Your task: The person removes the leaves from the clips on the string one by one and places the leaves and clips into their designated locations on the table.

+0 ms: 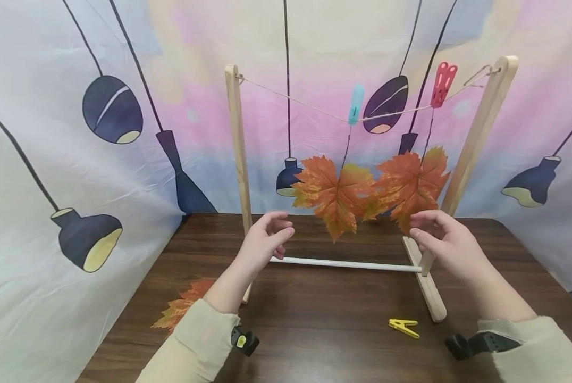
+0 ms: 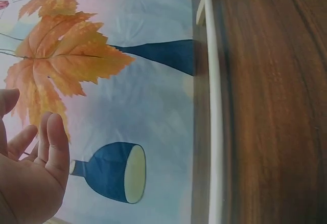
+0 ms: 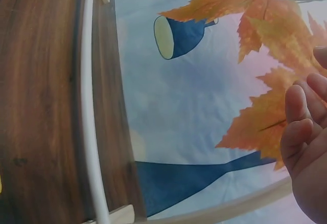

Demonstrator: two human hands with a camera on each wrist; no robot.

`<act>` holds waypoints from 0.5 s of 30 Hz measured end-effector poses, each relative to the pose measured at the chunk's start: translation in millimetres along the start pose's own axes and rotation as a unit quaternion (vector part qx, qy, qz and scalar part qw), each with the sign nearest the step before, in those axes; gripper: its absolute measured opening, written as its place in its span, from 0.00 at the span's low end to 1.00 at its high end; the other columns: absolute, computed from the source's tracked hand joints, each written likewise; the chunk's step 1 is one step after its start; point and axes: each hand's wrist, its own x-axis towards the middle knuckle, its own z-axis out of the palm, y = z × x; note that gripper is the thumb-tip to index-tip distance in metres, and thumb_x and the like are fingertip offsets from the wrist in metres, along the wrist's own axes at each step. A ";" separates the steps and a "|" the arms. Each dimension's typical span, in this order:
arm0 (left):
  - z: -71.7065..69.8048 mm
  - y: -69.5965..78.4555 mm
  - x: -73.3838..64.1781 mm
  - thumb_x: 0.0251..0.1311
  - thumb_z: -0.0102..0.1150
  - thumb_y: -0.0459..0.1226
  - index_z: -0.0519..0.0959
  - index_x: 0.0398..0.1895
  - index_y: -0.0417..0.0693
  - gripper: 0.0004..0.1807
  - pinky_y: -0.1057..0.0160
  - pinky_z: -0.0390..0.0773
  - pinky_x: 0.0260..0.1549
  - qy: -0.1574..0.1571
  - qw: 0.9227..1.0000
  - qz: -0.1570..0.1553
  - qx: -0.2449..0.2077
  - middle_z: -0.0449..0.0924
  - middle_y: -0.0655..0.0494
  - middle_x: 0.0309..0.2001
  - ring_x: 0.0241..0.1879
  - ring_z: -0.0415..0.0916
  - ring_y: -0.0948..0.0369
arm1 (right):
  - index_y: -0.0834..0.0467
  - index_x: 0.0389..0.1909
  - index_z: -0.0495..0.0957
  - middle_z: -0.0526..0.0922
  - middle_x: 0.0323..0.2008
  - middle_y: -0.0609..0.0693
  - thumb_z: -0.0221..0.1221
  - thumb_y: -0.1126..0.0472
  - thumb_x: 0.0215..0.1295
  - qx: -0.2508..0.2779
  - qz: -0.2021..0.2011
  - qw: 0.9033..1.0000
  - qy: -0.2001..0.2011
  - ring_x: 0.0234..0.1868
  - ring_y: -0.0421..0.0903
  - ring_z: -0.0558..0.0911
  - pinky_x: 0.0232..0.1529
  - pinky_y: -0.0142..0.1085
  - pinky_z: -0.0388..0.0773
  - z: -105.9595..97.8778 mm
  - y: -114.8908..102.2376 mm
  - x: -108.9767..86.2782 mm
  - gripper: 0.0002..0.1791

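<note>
Two orange maple leaves hang by their stems from a string (image 1: 295, 99). A light blue clothespin (image 1: 355, 105) clips the left leaf (image 1: 336, 194), and a red clothespin (image 1: 443, 85) clips the right leaf (image 1: 412, 181). My left hand (image 1: 266, 240) hovers beside the left post, its fingers loosely bent around nothing. Close to the right leaf's lower edge, my right hand (image 1: 451, 242) also has relaxed, bent fingers and grips nothing; whether its fingertips touch the leaf I cannot tell. Another leaf (image 1: 187, 306) lies on the table, partly hidden by my left forearm.
The string spans two wooden posts (image 1: 238, 143), joined low down by a white rod (image 1: 348, 264). On the brown table (image 1: 314, 324) lies a yellow clothespin (image 1: 403, 326), near the right foot (image 1: 429, 292) of the frame. A lamp-patterned cloth (image 1: 209, 32) hangs behind.
</note>
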 end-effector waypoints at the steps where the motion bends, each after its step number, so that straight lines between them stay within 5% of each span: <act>1: -0.1 1.7 0.2 0.61 0.59 0.37 0.70 0.59 0.50 0.23 0.59 0.79 0.24 -0.001 1.000 0.000 0.002 0.76 0.48 0.49 0.21 0.71 0.56 | 0.61 0.53 0.71 0.76 0.41 0.44 0.57 0.59 0.66 0.001 -0.002 1.000 -0.002 0.27 0.40 0.77 0.23 0.33 0.74 0.2 -1.3 1.8 0.17; 15: 8.0 17.5 5.9 0.61 0.60 0.39 0.68 0.62 0.49 0.26 0.59 0.79 0.25 -0.023 1.000 0.009 0.009 0.77 0.47 0.51 0.22 0.73 0.54 | 0.63 0.53 0.70 0.75 0.44 0.50 0.56 0.62 0.66 -0.001 -0.019 1.000 -0.005 0.28 0.38 0.80 0.30 0.29 0.78 -10.0 -16.5 13.9 0.17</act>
